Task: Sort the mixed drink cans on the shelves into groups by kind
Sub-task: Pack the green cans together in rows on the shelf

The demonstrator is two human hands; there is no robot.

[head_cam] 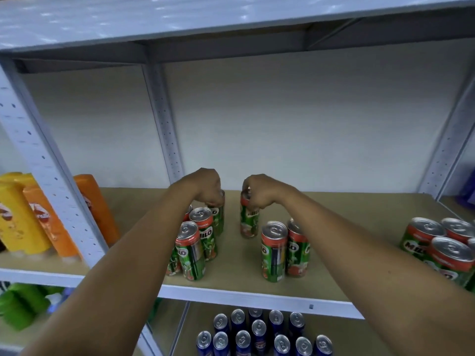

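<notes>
On the middle shelf (231, 268) stand green and red Milo cans. My left hand (208, 186) grips the top of one upright Milo can (219, 218) at the back of a left cluster (195, 242). My right hand (257, 191) grips the top of another Milo can (248, 222), which stands alone a little to the right. Two more Milo cans (284, 249) stand in front under my right forearm. A further Milo group (442, 242) sits at the shelf's far right.
Several blue cans (259, 332) stand on the lower shelf. Orange and yellow bottles (38, 217) fill the left bay behind a white upright post (51, 176). Green bottles (20, 304) lie at lower left. An upper shelf (231, 21) hangs overhead.
</notes>
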